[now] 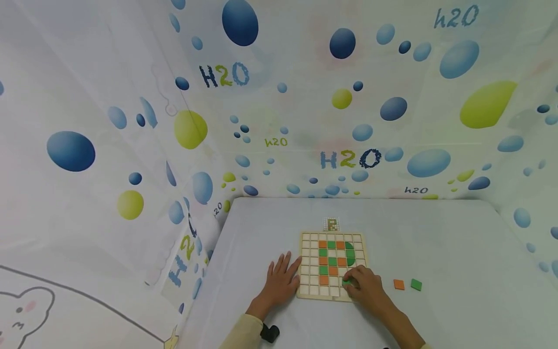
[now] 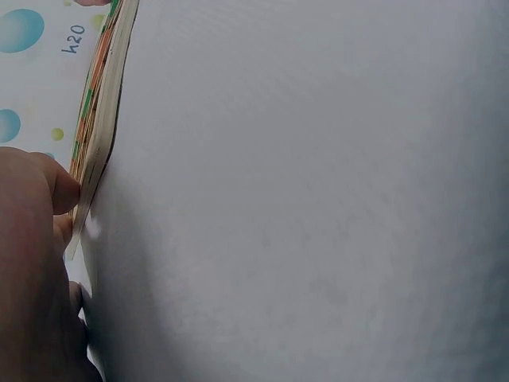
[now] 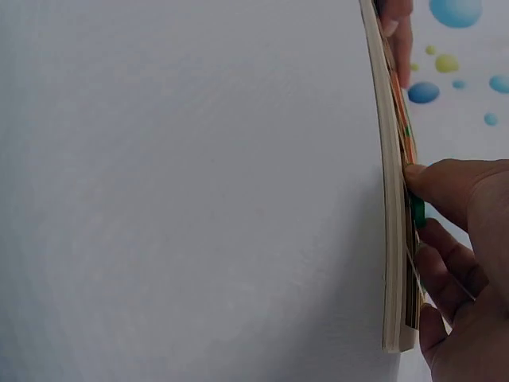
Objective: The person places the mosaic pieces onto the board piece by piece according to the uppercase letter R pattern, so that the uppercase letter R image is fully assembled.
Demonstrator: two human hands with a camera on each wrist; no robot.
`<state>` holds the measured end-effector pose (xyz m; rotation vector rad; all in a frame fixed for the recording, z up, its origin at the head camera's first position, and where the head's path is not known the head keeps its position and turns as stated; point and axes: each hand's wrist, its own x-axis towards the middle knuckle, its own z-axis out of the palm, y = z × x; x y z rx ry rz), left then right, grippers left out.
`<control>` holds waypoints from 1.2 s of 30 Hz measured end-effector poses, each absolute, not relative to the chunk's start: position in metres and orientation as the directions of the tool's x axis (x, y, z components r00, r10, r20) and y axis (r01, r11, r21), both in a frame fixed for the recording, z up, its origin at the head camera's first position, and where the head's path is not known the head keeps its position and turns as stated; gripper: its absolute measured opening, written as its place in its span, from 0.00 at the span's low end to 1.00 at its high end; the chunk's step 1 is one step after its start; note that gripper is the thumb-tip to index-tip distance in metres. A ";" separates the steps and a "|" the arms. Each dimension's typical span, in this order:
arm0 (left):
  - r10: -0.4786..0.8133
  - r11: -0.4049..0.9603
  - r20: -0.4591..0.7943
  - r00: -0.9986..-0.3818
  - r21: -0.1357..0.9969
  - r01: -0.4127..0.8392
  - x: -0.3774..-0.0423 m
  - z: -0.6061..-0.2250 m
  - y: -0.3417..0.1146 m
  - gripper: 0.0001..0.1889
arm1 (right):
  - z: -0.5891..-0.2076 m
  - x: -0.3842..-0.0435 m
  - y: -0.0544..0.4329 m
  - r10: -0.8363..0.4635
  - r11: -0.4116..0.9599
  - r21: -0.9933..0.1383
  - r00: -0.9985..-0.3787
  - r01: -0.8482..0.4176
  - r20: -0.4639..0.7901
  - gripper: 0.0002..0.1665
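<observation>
A wooden grid board (image 1: 306, 279) lies on the table, its cells partly filled with orange and green tiles (image 1: 323, 261), several of them square. Rounded green pieces (image 1: 350, 246) sit along the right of the pattern. My left hand (image 1: 280, 281) rests at the board's left edge, fingers extended and spread; the left wrist view shows fingertips touching that edge. With thumb and fingers, my right hand (image 1: 368, 290) pinches a small green piece (image 3: 419, 211) over the board's lower right cells. The fingers hide most of that piece, so its shape is unclear.
Right of the board lie a loose orange tile (image 1: 398, 284) and a loose green tile (image 1: 416, 284). A small printed pattern card (image 1: 331, 224) touches or nearly touches the board's far edge. Some black object (image 1: 270, 333) is beside the left wrist. Patterned sheeting rises behind the white table (image 1: 457, 252).
</observation>
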<state>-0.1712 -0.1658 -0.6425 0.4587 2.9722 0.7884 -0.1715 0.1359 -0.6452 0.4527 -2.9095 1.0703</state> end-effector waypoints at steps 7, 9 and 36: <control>0.281 0.810 0.082 -0.956 0.514 0.282 -0.172 -0.652 -0.166 0.29 | -0.644 -0.170 0.133 -0.310 0.721 -0.590 -0.931 -0.363 0.195 0.12; 0.280 0.817 0.077 -0.957 0.503 0.280 -0.173 -0.653 -0.167 0.29 | -0.644 -0.170 0.133 -0.321 0.716 -0.579 -0.920 -0.391 0.225 0.13; 0.281 0.847 0.031 -0.959 0.463 0.263 -0.174 -0.650 -0.165 0.30 | -0.644 -0.163 0.184 -0.189 0.790 -0.552 -0.963 -0.266 0.194 0.08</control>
